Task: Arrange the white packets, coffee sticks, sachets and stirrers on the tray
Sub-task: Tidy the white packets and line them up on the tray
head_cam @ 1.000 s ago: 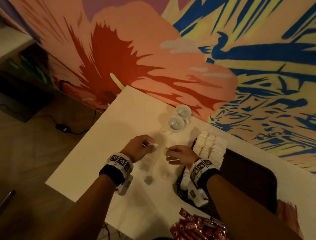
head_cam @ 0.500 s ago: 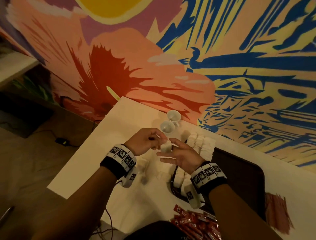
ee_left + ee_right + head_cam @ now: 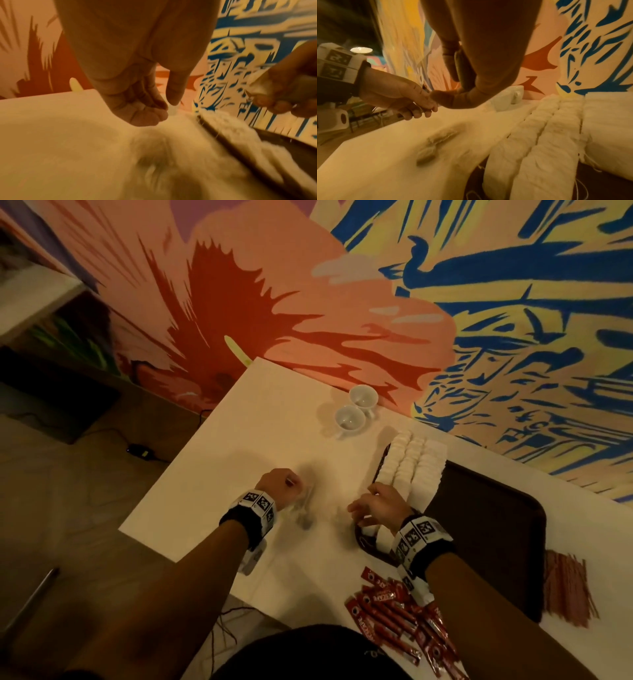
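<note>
Three rows of white packets (image 3: 411, 467) (image 3: 539, 135) lie at the left end of the dark tray (image 3: 496, 525). My right hand (image 3: 376, 505) (image 3: 283, 100) hovers at the tray's left rim and pinches one white packet (image 3: 257, 83). A few loose white packets (image 3: 305, 508) (image 3: 440, 136) lie blurred on the white table (image 3: 239, 457). My left hand (image 3: 281, 484) (image 3: 145, 112) is just above them, fingers curled into the palm, with nothing visible in it. Red coffee sticks (image 3: 394, 611) are piled at the table's near edge. Brown stirrers (image 3: 565, 587) lie to the right of the tray.
Two white cups (image 3: 349, 419) (image 3: 363, 397) stand at the back of the table, near the painted wall. Most of the tray to the right of the packet rows is bare. The table's left edge drops off to the floor, where a cable runs.
Half a second ago both hands met above the table at one white packet. Now they are apart: the right hand has it at the tray's rim, the left is back over the loose packets.
</note>
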`<state>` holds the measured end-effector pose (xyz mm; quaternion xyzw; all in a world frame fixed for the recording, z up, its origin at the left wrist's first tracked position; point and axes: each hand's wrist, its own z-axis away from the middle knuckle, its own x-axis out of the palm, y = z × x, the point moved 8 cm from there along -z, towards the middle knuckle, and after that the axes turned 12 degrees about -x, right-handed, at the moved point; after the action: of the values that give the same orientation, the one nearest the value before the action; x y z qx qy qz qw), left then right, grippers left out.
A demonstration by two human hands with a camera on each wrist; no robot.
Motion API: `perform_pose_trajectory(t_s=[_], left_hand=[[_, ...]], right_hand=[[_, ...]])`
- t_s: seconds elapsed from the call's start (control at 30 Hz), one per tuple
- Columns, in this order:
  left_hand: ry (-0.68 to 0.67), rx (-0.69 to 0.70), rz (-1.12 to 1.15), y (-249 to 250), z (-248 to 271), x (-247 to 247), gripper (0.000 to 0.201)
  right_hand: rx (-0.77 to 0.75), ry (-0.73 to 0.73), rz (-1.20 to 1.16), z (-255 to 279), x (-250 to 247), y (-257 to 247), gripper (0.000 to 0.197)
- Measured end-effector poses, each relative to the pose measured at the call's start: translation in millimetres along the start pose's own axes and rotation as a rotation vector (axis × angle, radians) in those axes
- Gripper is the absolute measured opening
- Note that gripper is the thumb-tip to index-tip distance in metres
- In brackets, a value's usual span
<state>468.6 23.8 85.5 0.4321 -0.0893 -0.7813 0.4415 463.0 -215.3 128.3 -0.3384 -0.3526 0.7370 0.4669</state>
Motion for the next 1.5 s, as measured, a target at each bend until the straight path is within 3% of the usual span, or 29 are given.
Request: perform_pose_trajectory(t_s=[0.1, 0.17, 0.27, 0.37, 0.47, 0.67, 0.87, 1.03, 1.13, 1.23, 1.4, 1.5], left_hand=[[-0.003, -0.144, -0.139, -41, -9, 14, 0.016], [-0.015, -0.196, -0.176, -55, -9, 23, 0.025], [0.021, -0.204, -0.177, -54, -7, 32, 0.035], [0.08, -0.224, -0.179, -50, -17, 31, 0.057], [0.103, -0.275, -0.139, -46, -25, 22, 0.057], [0.072, -0.245, -0.165, -37, -32, 23, 0.036], [0.037, -0.272, -0.019, -41, -35, 14, 0.007], [0.057, -0.328, 0.265, -58, -31, 1, 0.008], [0.001, -0.342, 0.463, -68, -23, 2, 0.02], [-0.077, -0.357, 0.341, -76, -13, 12, 0.034], [-0.133, -0.294, -0.089, -69, 4, 37, 0.075], [-0.1, -0.146, -0.27, -52, 5, 47, 0.062]], right_hand=[[-0.052, 0.038, 0.151, -13, -1, 25, 0.028], [-0.081, 0.047, 0.264, -21, 3, 34, 0.025], [-0.124, 0.031, 0.506, -34, 13, 40, 0.02], [-0.133, -0.047, 0.844, -46, 25, 47, 0.035], [-0.116, -0.101, 1.113, -56, 33, 53, 0.041], [-0.091, -0.123, 1.381, -67, 43, 55, 0.036], [-0.103, -0.172, 1.356, -70, 48, 61, 0.035], [-0.099, -0.138, 1.321, -70, 48, 58, 0.04], [-0.066, -0.113, 1.369, -69, 47, 55, 0.036], [-0.056, -0.123, 1.371, -68, 51, 58, 0.031], [-0.014, -0.129, 1.3, -61, 54, 55, 0.03], [0.007, -0.121, 1.143, -55, 53, 58, 0.029]])
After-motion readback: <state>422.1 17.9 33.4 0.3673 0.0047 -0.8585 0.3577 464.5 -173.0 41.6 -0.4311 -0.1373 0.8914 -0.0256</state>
